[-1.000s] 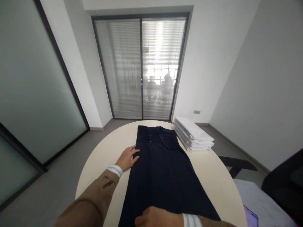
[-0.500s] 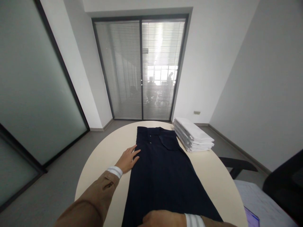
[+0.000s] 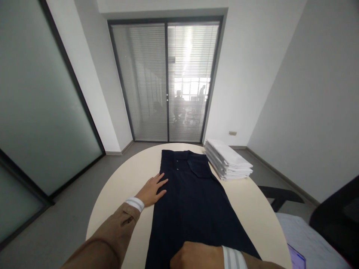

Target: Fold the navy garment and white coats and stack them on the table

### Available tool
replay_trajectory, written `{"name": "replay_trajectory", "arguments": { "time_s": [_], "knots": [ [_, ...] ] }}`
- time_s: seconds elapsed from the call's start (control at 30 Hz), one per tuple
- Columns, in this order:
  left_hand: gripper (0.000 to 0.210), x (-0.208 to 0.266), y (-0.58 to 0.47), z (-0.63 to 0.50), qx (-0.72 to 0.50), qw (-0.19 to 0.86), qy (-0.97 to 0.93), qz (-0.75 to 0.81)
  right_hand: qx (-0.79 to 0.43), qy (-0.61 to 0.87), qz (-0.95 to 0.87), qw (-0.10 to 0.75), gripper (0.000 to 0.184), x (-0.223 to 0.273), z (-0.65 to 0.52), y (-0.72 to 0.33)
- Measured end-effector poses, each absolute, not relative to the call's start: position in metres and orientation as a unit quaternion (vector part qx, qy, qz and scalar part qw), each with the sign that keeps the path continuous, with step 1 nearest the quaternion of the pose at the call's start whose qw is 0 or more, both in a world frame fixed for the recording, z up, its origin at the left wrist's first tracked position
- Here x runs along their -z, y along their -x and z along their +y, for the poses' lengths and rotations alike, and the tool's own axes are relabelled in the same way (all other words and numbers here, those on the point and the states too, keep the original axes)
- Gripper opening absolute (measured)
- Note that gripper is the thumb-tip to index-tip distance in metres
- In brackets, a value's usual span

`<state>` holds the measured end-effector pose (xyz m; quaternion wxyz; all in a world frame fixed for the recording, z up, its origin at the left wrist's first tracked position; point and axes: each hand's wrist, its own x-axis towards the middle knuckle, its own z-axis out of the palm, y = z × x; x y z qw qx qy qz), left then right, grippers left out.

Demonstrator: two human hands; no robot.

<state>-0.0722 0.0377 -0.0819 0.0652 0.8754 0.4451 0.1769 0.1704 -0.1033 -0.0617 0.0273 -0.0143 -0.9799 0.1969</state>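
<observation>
A pair of dark navy trousers (image 3: 196, 209) lies flat and lengthwise on the round cream table (image 3: 123, 175), waist end farthest from me. Its pocket outline and two small pale fastenings show near the waist. My left hand (image 3: 151, 191) rests with spread fingers on the left edge of the fabric, palm down. At the bottom of the view my right hand (image 3: 196, 256) is over the lower part of the trousers with its fingers curled in. Those fingertips are hidden, so whether cloth is gripped in them does not show.
A stack of folded white cloth (image 3: 228, 160) sits at the table's far right, beside the waist end. To the right are a black chair (image 3: 339, 213), a pale grey surface (image 3: 303, 231) and part of a lit screen (image 3: 296, 257). Glass doors with blinds (image 3: 168, 82) stand beyond.
My right hand has moved slightly up and away from me over the trousers. My left hand has spread its fingers a little more on the fabric edge. The trousers lie as before.
</observation>
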Motion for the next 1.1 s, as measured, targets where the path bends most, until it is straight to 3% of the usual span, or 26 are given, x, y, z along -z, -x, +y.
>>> {"name": "replay_trajectory", "arguments": {
  "time_s": [0.1,0.2,0.3,0.67,0.8,0.93,1.1],
  "knots": [
    [0.056,0.075,0.07,0.034,-0.171,0.06,-0.887,0.425,-0.21,0.035,-0.976,0.048,0.014,0.036,-0.096,-0.173],
    [0.062,0.07,0.066,0.03,-0.158,0.062,-0.905,0.391,-0.217,0.121,-0.963,0.104,0.049,0.015,-0.089,-0.181],
    [0.065,0.07,0.064,0.029,-0.13,0.081,-0.913,0.379,-0.238,0.21,-0.944,0.088,0.076,0.01,-0.085,-0.189],
    [0.072,0.073,0.064,0.029,-0.09,0.069,-0.902,0.417,-0.303,0.231,-0.925,0.005,0.095,0.007,-0.069,-0.2],
    [0.07,0.069,0.064,0.028,-0.081,0.069,-0.902,0.418,-0.297,0.232,-0.926,0.024,0.078,0.005,-0.058,-0.21],
    [0.069,0.059,0.06,0.024,-0.09,0.067,-0.914,0.39,-0.176,0.397,-0.893,0.118,0.048,0.005,-0.03,-0.241],
    [0.077,0.053,0.05,0.017,-0.073,0.092,-0.929,0.351,-0.028,0.583,-0.796,0.161,0.053,0.032,0.008,-0.294]
  ]
}}
